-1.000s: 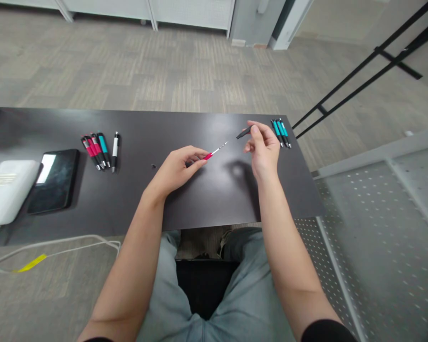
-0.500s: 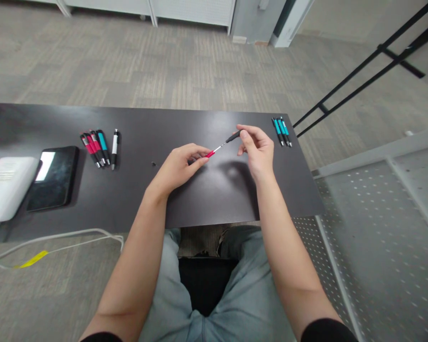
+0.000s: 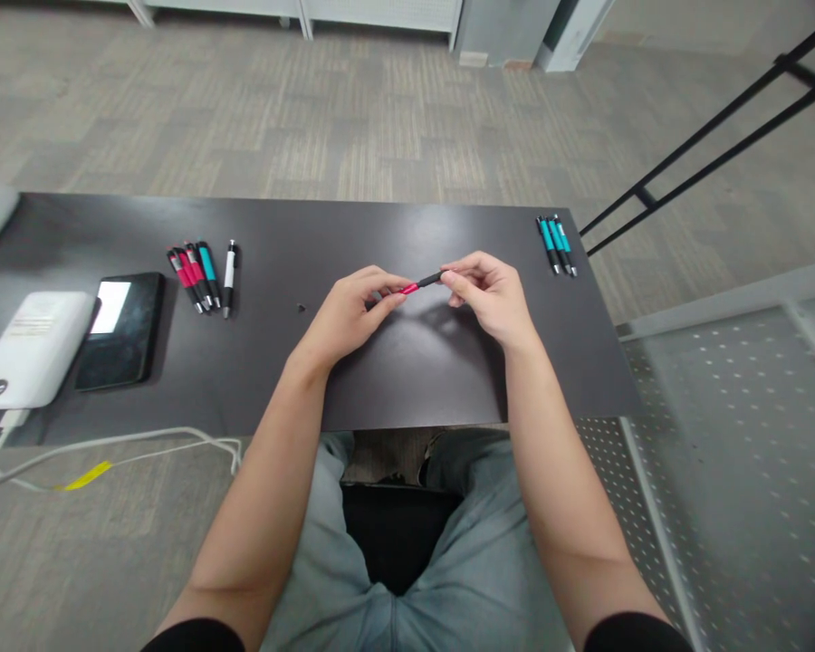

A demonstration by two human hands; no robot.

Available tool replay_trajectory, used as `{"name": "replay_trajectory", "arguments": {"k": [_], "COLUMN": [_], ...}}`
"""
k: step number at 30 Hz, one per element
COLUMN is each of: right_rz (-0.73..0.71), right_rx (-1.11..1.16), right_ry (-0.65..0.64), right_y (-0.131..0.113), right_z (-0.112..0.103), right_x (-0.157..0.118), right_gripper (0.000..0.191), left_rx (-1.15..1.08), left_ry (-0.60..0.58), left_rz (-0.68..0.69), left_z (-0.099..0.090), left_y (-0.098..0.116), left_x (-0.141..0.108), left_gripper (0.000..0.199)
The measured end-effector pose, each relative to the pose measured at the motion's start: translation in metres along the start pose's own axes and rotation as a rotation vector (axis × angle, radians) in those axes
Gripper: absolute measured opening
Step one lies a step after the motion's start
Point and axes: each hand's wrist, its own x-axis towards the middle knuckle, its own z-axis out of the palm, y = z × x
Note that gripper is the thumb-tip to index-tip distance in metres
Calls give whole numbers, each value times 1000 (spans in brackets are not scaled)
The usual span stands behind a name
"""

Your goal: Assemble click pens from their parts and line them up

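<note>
Above the middle of the dark table [image 3: 394,389], both hands hold the parts of one pen. My left hand [image 3: 353,312] is closed around the red pen barrel [image 3: 408,289], with most of the barrel hidden by the fingers. My right hand [image 3: 493,294] pinches the far end of the black pen grip [image 3: 430,279] between thumb and fingers. The grip and barrel are in line and appear to meet end to end; no refill shows between them. A small dark piece [image 3: 302,308] lies on the table left of my left hand.
To the left lie several red pens [image 3: 190,276], a teal pen [image 3: 207,269] and a white pen [image 3: 229,276]. Beyond them are a black phone [image 3: 122,330] and a white power bank [image 3: 37,344] with a cable [image 3: 169,433]. Three teal pens [image 3: 557,244] lie at the right end.
My right hand has brought the black grip down and left over the refill to the red barrel, covering the refill that showed between them. The view has shifted slightly.
</note>
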Motion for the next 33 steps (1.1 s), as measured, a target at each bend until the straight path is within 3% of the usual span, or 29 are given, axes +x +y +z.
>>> {"name": "replay_trajectory", "arguments": {"k": [5,12,21,33], "right_rz": [-34,-129,-114,-139], "right_rx": [-136,-489,-406,-403], "right_ry": [-60,-171,-247,-219], "right_y": [3,5,-1,-3], "right_z": [-7,-8,-7,-6], "right_x": [-5,-6,-8,-7], "right_gripper": [79,90,84,85], "left_rx": [41,164,188,164], "left_ry": [22,-40,-21,-31], "left_rz": [12,28,31,68], "left_z": [0,-2,-5,-8], "left_y": [-1,-5,-7,-5], "left_x": [0,-3,-4,-4], "left_gripper": [20,27,24,21]}}
